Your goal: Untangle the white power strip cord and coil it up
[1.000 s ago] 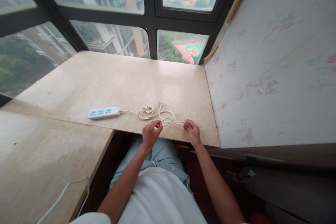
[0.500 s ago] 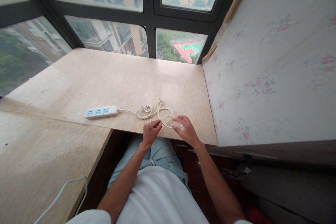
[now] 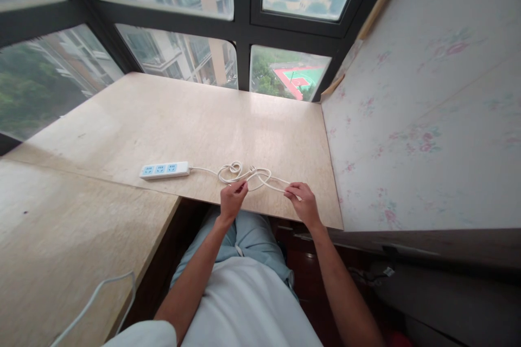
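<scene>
A white power strip (image 3: 165, 170) with three blue socket faces lies on the stone-patterned ledge. From its right end runs a white power cord (image 3: 203, 168), looped and crossed over itself. My left hand (image 3: 233, 199) pinches the cord at the near side of the loops, fingertips together. Farther right, my right hand (image 3: 303, 201) is closed on a bight of the same cord and holds it stretched out. Between the hands the cord makes a loose crossing loop. The plug (image 3: 253, 168) lies by the loops, partly covered by cord.
The ledge (image 3: 195, 119) meets dark-framed windows at the back and a flower-papered wall (image 3: 407, 119) on the right. At lower left, another white cable (image 3: 97, 291) hangs over the edge of a second counter (image 3: 81, 233). My legs are under the front edge.
My right hand has moved right and closed on the cord, drawing its loop out longer. The plug has been pulled nearer the loops. My left hand keeps its pinch.
</scene>
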Demonstrator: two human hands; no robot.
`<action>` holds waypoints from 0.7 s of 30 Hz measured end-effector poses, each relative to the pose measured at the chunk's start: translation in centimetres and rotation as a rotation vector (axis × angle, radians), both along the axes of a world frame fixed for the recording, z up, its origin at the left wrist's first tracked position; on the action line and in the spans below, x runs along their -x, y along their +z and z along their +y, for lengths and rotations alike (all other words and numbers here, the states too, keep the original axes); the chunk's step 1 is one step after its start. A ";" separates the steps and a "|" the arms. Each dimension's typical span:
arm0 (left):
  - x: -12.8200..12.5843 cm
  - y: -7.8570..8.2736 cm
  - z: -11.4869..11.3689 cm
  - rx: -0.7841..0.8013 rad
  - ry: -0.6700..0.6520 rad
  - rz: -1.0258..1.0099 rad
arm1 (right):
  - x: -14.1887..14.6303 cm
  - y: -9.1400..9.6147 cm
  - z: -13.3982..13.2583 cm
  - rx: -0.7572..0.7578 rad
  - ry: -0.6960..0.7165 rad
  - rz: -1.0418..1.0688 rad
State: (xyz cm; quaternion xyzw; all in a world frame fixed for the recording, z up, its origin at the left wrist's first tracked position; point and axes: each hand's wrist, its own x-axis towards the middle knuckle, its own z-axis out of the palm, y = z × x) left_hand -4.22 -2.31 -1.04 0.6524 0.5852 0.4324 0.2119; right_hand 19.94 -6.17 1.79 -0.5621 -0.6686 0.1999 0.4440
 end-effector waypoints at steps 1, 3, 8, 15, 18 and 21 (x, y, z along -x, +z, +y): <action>0.0 0.0 0.1 -0.002 0.005 -0.004 | -1.3 -0.3 -0.5 0.009 -0.024 0.076; 0.1 -0.2 0.2 -0.003 0.010 -0.007 | -3.6 -1.4 -1.3 0.055 -0.056 0.206; -0.1 -0.7 0.3 0.025 0.017 -0.017 | -6.4 -4.8 -2.9 0.210 -0.188 0.465; 0.1 -1.1 0.0 0.113 0.034 -0.134 | -5.4 -6.6 -2.4 0.311 -0.346 0.766; 0.3 -0.9 -0.3 0.167 0.016 -0.172 | -5.3 -6.1 -1.5 0.340 -0.311 0.905; 0.4 -0.6 -0.6 0.238 -0.062 -0.177 | -5.4 -5.4 -0.7 0.338 -0.259 1.077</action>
